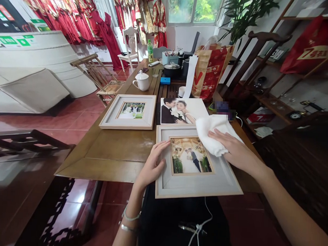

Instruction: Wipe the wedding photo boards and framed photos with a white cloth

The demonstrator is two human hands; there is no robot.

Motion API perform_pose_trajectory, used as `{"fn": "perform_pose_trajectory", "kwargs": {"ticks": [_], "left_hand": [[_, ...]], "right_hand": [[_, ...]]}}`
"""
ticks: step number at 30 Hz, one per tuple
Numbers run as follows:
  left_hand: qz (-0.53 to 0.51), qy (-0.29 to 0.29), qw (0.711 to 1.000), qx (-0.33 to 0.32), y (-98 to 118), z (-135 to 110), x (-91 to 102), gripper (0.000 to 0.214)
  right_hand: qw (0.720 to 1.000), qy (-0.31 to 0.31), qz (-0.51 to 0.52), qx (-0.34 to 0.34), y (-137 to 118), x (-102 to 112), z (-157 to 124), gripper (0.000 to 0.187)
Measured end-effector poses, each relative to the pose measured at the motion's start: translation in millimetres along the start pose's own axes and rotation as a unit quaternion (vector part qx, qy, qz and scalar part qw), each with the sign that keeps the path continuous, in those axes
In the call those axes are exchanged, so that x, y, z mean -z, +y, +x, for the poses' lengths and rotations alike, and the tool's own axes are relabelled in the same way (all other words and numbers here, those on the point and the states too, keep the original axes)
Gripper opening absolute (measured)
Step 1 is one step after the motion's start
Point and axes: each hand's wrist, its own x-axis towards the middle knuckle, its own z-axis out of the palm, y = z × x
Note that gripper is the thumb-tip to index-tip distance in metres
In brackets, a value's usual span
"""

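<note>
A picture frame (164, 185) with a pale wood rim and wide grey mat lies face up at the table's near edge, its front part jutting toward my lap. It holds a wedding photo (191, 156) of a couple under an arch. My left hand (153, 162) rests on the frame's left side, fingers stretched out flat and thumb apart. Under my right hand (231, 147) is a folded white cloth (212, 130), held against the frame's upper right corner. Just behind lies a larger photo print (180, 111) of a couple, partly covered by the cloth.
Another framed photo (107, 117) lies at left on the wooden table (112, 146). Farther back are a lidded white mug (141, 81), a blue box (165, 80), a small white cup (181, 91) and a red-and-brown paper bag (208, 72). A bamboo chair (101, 77) stands left.
</note>
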Motion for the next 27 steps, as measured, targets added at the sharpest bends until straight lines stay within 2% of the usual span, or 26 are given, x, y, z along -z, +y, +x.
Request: {"fn": "perform_pose_trajectory", "kwargs": {"ticks": [2,5,10,13,17,23,25,27], "left_hand": [[-0.001,0.000,1.000,-0.001,0.3,0.1,0.2,0.063],[-0.001,0.002,1.000,-0.003,0.7,0.2,0.3,0.064],[0.007,0.005,1.000,0.000,1.9,0.8,-0.2,0.061],[0.017,0.004,1.000,0.005,1.9,1.1,-0.1,0.061],[0.022,-0.001,1.000,-0.001,0.5,1.5,0.2,0.060],[0.023,-0.001,1.000,-0.001,0.4,2.3,0.2,0.058],[0.022,-0.002,1.000,0.001,0.7,2.4,0.1,0.058],[0.022,-0.001,1.000,0.000,0.8,2.3,0.1,0.058]], "right_hand": [[0.999,0.043,-0.019,0.001,3.9,-6.9,20.9,0.069],[0.997,0.064,-0.036,0.017,6.8,-14.6,40.8,0.073],[0.997,0.047,-0.058,0.028,-4.2,-15.8,38.6,0.072],[0.997,0.009,-0.066,0.041,-20.7,-13.2,17.1,0.076],[0.997,-0.021,-0.053,0.059,-40.2,-12.1,-33.5,0.082],[0.998,-0.034,0.011,0.056,-40.2,-1.7,-120.9,0.086],[0.997,-0.049,0.029,0.045,-34.8,3.6,-133.3,0.082],[0.997,-0.066,0.034,0.025,-28.4,7.0,-130.1,0.079]]}}
